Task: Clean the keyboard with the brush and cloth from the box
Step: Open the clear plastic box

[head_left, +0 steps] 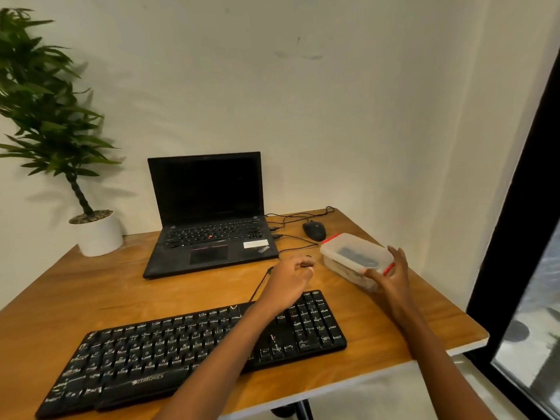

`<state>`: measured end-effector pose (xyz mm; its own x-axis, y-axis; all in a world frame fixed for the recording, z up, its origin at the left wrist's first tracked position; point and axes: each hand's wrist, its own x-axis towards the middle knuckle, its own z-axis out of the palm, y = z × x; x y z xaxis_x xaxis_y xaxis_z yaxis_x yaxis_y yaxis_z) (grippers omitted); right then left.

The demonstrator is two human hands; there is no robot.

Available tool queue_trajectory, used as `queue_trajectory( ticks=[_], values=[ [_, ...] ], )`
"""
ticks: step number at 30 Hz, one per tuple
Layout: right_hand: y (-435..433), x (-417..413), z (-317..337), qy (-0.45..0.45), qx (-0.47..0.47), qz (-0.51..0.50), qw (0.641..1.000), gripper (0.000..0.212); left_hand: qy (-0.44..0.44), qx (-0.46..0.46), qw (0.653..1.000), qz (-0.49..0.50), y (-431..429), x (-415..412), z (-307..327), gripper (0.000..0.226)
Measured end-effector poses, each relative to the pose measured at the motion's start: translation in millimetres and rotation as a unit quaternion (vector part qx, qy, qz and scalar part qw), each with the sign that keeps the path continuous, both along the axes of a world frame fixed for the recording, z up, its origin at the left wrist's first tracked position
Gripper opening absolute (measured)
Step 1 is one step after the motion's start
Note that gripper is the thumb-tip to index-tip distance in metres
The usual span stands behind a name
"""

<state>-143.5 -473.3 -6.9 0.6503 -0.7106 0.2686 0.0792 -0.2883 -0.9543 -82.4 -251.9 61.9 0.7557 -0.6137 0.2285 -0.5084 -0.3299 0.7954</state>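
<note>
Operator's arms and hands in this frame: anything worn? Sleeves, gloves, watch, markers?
Nothing worn that shows. The left hand and right hand are bare: no gloves, and no rings, watch or wristbands visible. Both forearms are uncovered down to the frame's lower edge, so no sleeve is in view. No cables, tags or tracking markers on either arm.

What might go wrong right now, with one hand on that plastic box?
Only the right hand grips the box, by its near end, close to the right side of the table; it might tip or slip off. A thin cable lies beside the box; dragging the box might snag it.
</note>
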Motion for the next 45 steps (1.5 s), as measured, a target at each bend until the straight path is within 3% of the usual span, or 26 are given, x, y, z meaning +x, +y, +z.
queue_trajectory(
  ticks=[4,8,14,18,25,33,39,45],
  values=[
    [-14,-23,6,-0.055,0.155,0.093,0.982,0.076,0.085,-0.003,0.996,0.017,-27,25,11,0.034],
    [-22,-22,5,-0.125,0.268,0.053,0.954,0.056,0.183,-0.019,0.982,0.049,-53,43,8,0.016],
    [-8,-7,-1,-0.072,0.137,-0.051,0.987,0.036,0.216,0.011,0.974,0.069,-90,48,-19,0.016],
    [-6,-1,-1,-0.061,0.113,-0.092,0.987,0.033,0.136,-0.002,0.983,0.125,-93,51,-28,0.020],
    [-2,5,-2,-0.050,0.105,-0.134,0.984,0.031,0.107,0.021,0.986,0.126,-92,55,-29,0.022],
    [2,4,-2,-0.041,0.072,-0.168,0.982,0.028,0.137,0.017,0.982,0.130,-91,60,-29,0.018],
    [3,7,1,-0.037,0.071,-0.153,0.985,0.035,0.235,-0.045,0.962,0.131,-86,62,-31,0.020],
    [2,8,-1,-0.026,0.062,-0.158,0.985,0.034,0.127,0.051,0.977,0.164,-93,67,-33,0.031]
  ],
)
